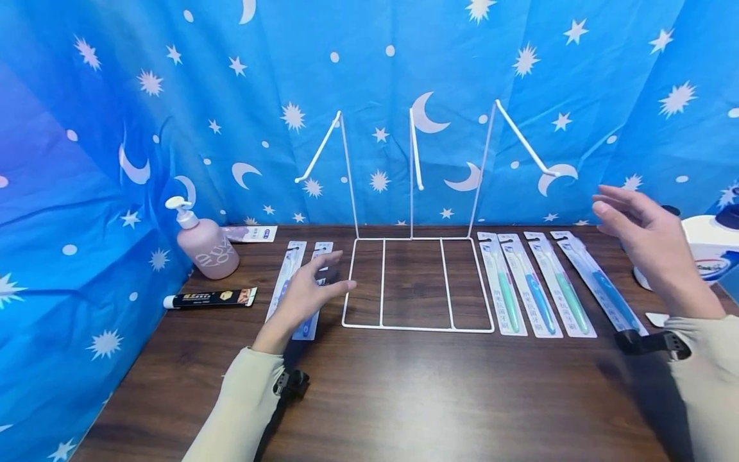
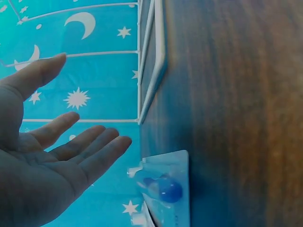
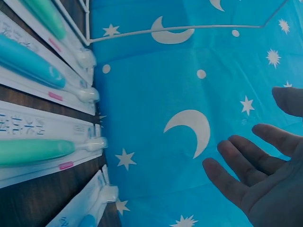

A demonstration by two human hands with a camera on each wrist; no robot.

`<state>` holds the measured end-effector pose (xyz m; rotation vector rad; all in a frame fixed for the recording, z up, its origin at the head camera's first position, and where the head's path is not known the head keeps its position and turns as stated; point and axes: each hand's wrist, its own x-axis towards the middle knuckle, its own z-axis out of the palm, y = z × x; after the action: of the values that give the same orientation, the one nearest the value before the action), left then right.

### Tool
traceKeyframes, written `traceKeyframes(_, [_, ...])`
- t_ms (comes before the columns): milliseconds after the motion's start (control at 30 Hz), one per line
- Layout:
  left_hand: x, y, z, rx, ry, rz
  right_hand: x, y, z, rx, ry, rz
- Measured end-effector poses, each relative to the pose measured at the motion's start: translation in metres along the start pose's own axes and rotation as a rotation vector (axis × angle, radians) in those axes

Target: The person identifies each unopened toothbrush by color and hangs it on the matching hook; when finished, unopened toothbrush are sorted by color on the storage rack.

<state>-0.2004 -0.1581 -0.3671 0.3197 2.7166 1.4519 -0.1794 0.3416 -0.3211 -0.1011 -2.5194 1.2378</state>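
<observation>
My left hand (image 1: 306, 292) hovers over two packaged toothbrushes (image 1: 287, 273) left of the white wire rack (image 1: 418, 330), its fingers loosely spread and holding nothing. In the left wrist view a blue-handled packaged toothbrush (image 2: 168, 189) lies below that hand. My right hand (image 1: 652, 237) is raised at the right, fingers parted and nothing in them. Several packaged toothbrushes (image 1: 505, 289) with green and blue handles lie in a row right of the rack; the right wrist view shows a green one (image 3: 38, 151) closely. The rack's three upright arms carry nothing.
A pink pump bottle (image 1: 209, 250) stands at the left, with a black toothpaste tube (image 1: 210, 299) before it and a pink package (image 1: 251, 233) behind. White bottles (image 1: 701, 247) stand behind the right hand. A blue star-and-moon curtain (image 1: 369, 77) hangs behind the wooden table (image 1: 404, 398).
</observation>
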Motion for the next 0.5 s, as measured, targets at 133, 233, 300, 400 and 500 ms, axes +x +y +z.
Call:
traceKeyframes(133, [0.002,-0.007,0.004,-0.038,-0.027,-0.007,0.001,0.003,0.001,-0.022,-0.066,0.041])
traceKeyframes(233, [0.003,-0.011,0.007,-0.072,-0.054,-0.003,0.0,0.005,0.001,-0.034,-0.097,0.056])
traceKeyframes(300, [0.003,-0.012,0.008,-0.089,-0.069,0.001,0.0,0.007,0.003,-0.045,-0.108,0.054])
traceKeyframes(400, [0.003,-0.014,0.009,-0.099,-0.081,0.0,0.002,0.011,0.006,-0.075,-0.117,0.037])
traceKeyframes(500, [0.003,-0.016,0.009,-0.077,-0.084,-0.014,0.003,0.017,0.009,-0.104,-0.122,0.03])
